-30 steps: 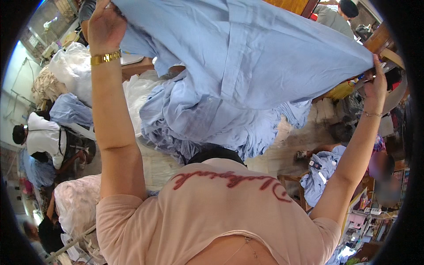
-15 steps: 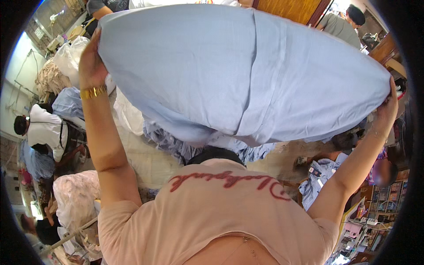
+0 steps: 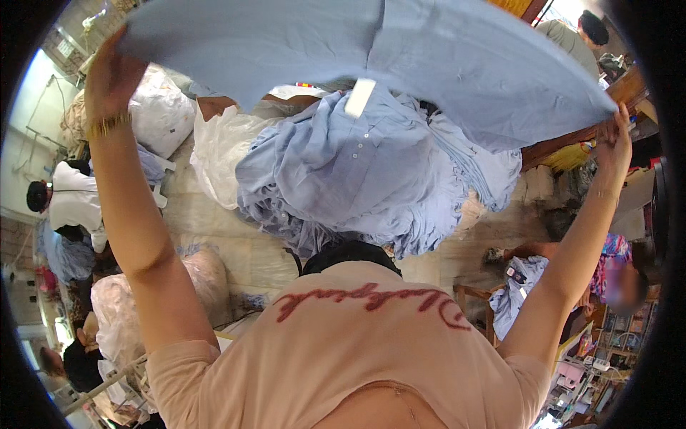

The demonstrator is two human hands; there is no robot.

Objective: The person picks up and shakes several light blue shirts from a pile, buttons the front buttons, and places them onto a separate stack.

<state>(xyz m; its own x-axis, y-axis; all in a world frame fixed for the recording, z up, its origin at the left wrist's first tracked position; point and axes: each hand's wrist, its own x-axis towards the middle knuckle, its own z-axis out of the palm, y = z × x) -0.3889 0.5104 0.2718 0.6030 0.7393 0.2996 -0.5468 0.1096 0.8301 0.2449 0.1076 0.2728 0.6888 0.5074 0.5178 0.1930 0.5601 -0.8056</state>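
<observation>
A light blue shirt (image 3: pixel 443 57) is stretched wide in front of me, high up, its upper part cut off by the picture's edge. My left hand (image 3: pixel 114 79), below a gold bracelet, grips its left end. At the right end, the fingers of my right hand (image 3: pixel 616 139) pinch the cloth's corner. Under the raised shirt lies a heap of light blue shirts (image 3: pixel 321 171), the top one showing a row of small white buttons. A white tag (image 3: pixel 359 98) shows between the held cloth and the heap; I cannot tell which it is fixed to.
White plastic bags (image 3: pixel 161 111) stand beyond my left arm, and a pinkish filled bag (image 3: pixel 114 314) stands nearer. A person in white (image 3: pixel 75 196) works at far left. On the right sit another blue garment (image 3: pixel 518 289) and a person in a patterned top (image 3: pixel 614 250).
Both hands have shifted outward and the left one higher on the picture, carrying the shirt up and away. The heap, its buttons and the white tag have come into sight beneath it.
</observation>
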